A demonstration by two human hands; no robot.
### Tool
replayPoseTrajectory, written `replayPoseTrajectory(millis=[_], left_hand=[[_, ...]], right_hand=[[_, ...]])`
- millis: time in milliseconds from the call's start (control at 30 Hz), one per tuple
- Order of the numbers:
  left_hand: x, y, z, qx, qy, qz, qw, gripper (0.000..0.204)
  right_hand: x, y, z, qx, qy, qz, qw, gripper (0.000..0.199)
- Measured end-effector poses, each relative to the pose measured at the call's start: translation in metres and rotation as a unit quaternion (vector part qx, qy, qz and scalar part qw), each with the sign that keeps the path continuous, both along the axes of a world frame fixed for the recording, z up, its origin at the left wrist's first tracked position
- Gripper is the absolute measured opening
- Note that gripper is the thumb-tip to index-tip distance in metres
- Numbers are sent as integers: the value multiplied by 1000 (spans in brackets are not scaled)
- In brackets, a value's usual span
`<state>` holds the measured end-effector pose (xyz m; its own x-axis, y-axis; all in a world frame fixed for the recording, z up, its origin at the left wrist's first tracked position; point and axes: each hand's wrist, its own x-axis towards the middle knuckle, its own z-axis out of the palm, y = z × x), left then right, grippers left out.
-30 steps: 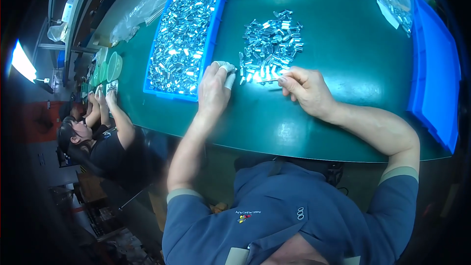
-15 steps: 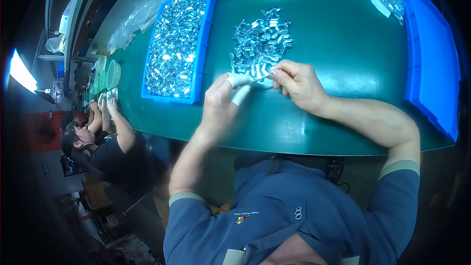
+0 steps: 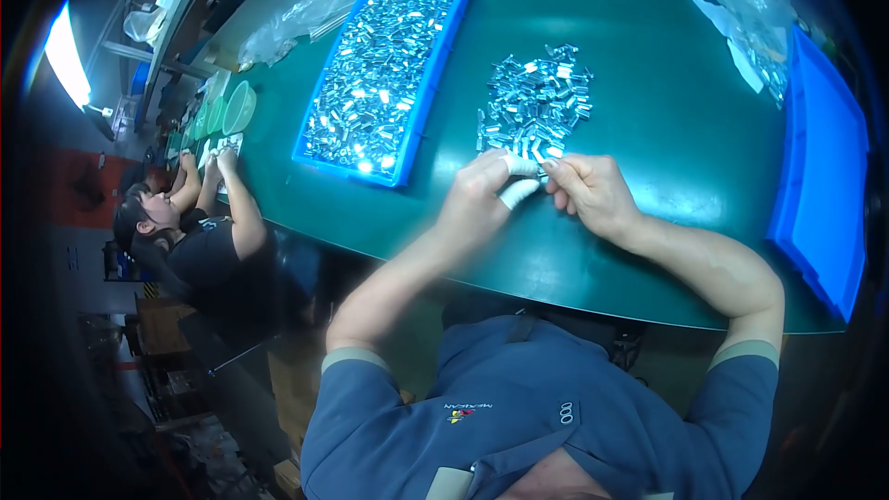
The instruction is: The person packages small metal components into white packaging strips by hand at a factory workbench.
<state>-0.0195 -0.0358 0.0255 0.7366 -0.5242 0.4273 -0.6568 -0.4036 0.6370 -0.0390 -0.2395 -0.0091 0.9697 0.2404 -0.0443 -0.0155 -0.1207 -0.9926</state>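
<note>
My left hand (image 3: 482, 193), with white wraps on its thumb and index finger, is closed at the fingertips around a small shiny metal part (image 3: 544, 173), mostly covered by the fingers. Against it, my right hand (image 3: 600, 194) pinches with thumb and index finger; the thin metal rod seen there a moment ago is now almost wholly hidden. Just beyond both hands lies a loose pile of small silvery metal parts (image 3: 542, 97) on the green tabletop (image 3: 648, 120).
Left of the pile, a blue tray (image 3: 407, 153) is full of similar metal parts. An upright-edged blue bin (image 3: 820, 185) stands at the right edge, with clear plastic bags (image 3: 755, 14) behind it. A co-worker (image 3: 199, 241) sits at the left near green bowls (image 3: 241, 109).
The view has shifted, so the table sits lower and further right. My hands have come closer together, fingertips meeting, and the rod between them has gone mostly out of sight.
</note>
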Motion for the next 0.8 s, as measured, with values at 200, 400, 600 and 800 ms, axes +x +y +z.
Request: replayPoseTrajectory(millis=[200,400,600,800], left_hand=[[6,8,2,31,-6,-6,999,18],[51,55,28,74,-140,93,983,16],[174,149,52,123,-105,348,923,19],[187,124,39,172,-243,235,925,20]], right_hand=[[-1,4,-7,24,-24,-6,999,42],[8,-3,-6,92,-17,-79,993,39],[2,1,-4,53,-22,-35,998,37],[4,1,-5,52,-8,-39,998,36]])
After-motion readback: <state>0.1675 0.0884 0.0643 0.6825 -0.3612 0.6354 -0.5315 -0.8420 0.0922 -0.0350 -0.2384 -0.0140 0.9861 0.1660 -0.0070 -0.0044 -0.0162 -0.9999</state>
